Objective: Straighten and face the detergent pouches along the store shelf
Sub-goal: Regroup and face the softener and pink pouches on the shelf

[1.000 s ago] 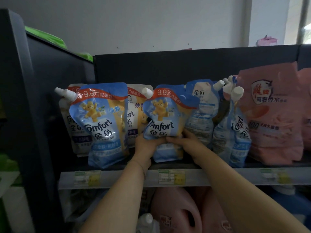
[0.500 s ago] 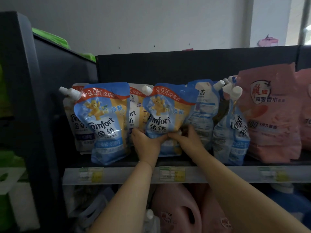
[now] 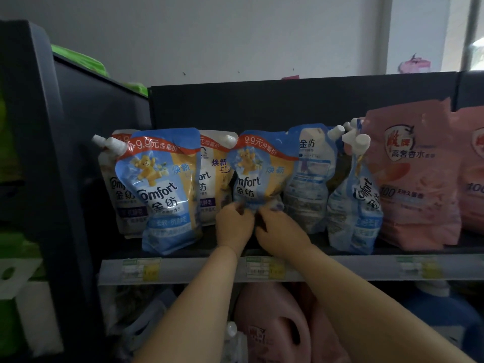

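Several blue Comfort pouches stand in a row on the dark shelf point(image 3: 327, 268). My left hand point(image 3: 233, 226) and my right hand point(image 3: 277, 229) both grip the bottom edge of the middle blue pouch point(image 3: 262, 169), which faces front and sits back among the others. A larger blue pouch point(image 3: 165, 189) leans forward at the left, with white pouches point(image 3: 212, 179) behind it. To the right stand a pouch showing its back point(image 3: 309, 176) and one turned sideways point(image 3: 358, 205).
Big pink detergent bags point(image 3: 416, 179) fill the right of the shelf. A dark side panel point(image 3: 52, 153) closes the left end. Price tags point(image 3: 264, 268) line the shelf edge. Pink jugs point(image 3: 269, 326) stand on the shelf below.
Both hands slid down to the middle pouch's bottom edge and pushed it back and upright into the row. The view shifted slightly right.
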Tool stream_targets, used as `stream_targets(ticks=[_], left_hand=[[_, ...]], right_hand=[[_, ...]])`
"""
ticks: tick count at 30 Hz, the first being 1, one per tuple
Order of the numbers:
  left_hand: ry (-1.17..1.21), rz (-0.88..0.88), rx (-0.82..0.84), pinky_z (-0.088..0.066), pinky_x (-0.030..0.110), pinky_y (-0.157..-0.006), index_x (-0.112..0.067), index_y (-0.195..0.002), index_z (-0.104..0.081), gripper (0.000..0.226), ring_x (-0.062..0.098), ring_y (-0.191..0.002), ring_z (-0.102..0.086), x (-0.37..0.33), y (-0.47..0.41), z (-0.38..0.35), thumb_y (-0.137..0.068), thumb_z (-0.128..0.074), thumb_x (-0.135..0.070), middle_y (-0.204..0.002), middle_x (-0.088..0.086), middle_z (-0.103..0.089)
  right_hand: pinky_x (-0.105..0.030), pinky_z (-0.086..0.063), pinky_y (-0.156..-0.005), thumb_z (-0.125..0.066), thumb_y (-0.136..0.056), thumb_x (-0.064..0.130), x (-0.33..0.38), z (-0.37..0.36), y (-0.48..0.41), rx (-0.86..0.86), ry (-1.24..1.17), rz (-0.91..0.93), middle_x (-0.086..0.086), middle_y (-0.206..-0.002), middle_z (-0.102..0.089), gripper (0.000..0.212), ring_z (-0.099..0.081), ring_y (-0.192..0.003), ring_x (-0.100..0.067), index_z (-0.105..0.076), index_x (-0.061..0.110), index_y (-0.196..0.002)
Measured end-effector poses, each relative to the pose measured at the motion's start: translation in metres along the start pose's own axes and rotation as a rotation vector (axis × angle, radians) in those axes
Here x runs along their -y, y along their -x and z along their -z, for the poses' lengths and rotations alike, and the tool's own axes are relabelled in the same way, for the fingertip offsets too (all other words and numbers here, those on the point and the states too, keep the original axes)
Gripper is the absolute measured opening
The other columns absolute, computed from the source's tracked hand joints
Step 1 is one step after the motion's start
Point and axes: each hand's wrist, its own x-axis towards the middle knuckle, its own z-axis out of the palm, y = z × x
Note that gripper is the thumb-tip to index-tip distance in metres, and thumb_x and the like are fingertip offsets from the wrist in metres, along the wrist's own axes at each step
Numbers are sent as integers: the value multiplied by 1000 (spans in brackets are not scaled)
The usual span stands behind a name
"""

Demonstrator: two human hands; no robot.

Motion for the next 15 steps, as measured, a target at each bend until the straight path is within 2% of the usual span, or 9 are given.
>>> stream_targets(ticks=[1,3,4,5,8,11,13,15], left_hand=[[-46,16,102,-41,21,-82,-10,-122,-65,34,23,-109,-58,1,-3,-2,-92,-49,-9,-114,7,-65],[-99,56,276,-38,22,-96,-10,-139,-49,45,26,-128,-47,1,-7,-5,-94,-43,-6,-138,11,-52],[-113,63,309,-35,24,-102,-11,-144,-42,48,26,-133,-42,2,-9,-6,-96,-41,-7,-145,12,-46],[-119,61,311,-33,23,-103,-11,-145,-40,49,26,-134,-41,3,-10,-6,-97,-41,-8,-147,12,-43],[-101,39,219,-37,21,-93,-8,-135,-52,41,22,-122,-50,4,-12,-8,-94,-45,-6,-136,11,-54],[-82,24,156,-38,21,-79,-11,-108,-57,20,17,-99,-53,5,-10,-9,-91,-49,-4,-109,5,-59],[-104,15,152,-40,23,-77,-13,-99,-55,12,18,-97,-55,7,-12,-11,-89,-53,-5,-107,7,-60],[-116,-13,166,-40,23,-76,-11,-99,-57,11,17,-95,-54,8,-12,-12,-89,-55,-6,-110,11,-62]], right_hand=[[-43,-53,-72,-49,-90,23,-1,-2,-3,36,-60,-31,-4,-90,-59,7,-58,-80,-21,-53,19,-94],[-43,-53,-85,-47,-86,23,-2,-3,-8,97,-178,-73,-3,-108,-62,28,-60,-96,-20,-57,25,-113],[-43,-52,-89,-47,-84,24,-3,-4,-10,111,-209,-94,-3,-116,-61,39,-59,-103,-20,-54,26,-122],[-44,-52,-89,-46,-84,24,-4,-5,-12,109,-221,-115,-4,-116,-61,39,-59,-103,-22,-53,26,-123],[-44,-53,-79,-49,-87,26,-7,-7,-13,29,-114,-168,-6,-98,-60,12,-58,-89,-28,-48,23,-98],[-35,-48,-73,-52,-87,21,-7,-5,-10,-128,0,-110,-7,-95,-55,13,-56,-89,-26,-47,13,-95],[-32,-44,-76,-53,-88,20,-7,-3,-10,-139,11,-89,-7,-104,-54,14,-54,-97,-25,-49,12,-98],[-33,-45,-84,-53,-89,21,-10,-4,-13,-88,1,-113,-10,-117,-52,27,-52,-106,-25,-53,8,-112]])
